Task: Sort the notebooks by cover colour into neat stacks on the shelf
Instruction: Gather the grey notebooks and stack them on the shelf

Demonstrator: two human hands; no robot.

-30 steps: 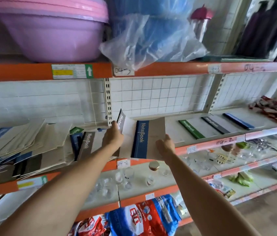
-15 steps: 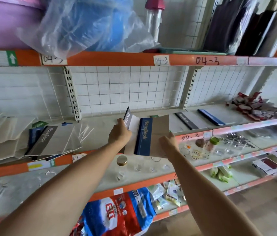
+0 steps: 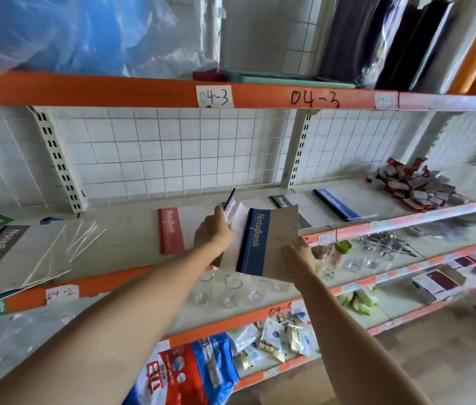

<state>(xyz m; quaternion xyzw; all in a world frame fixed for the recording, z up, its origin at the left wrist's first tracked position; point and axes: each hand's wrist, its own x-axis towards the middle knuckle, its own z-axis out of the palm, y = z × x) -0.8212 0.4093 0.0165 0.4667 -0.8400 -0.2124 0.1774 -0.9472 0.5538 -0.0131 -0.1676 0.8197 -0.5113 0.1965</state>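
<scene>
Mid-sort at frame centre: left hand (image 3: pixel 212 235) pinches a grey-spined notebook (image 3: pixel 231 211), right hand (image 3: pixel 297 258) grips a blue-spined notebook (image 3: pixel 255 242); red (image 3: pixel 170 230), grey (image 3: pixel 282 201) and blue (image 3: pixel 336 204) singles lie shelved, a jumbled pile (image 3: pixel 11 252) waits lower left

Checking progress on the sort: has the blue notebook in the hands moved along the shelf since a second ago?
Yes. The blue notebook has moved right along the shelf, from beside the slotted upright towards the blue one lying flat.
</scene>
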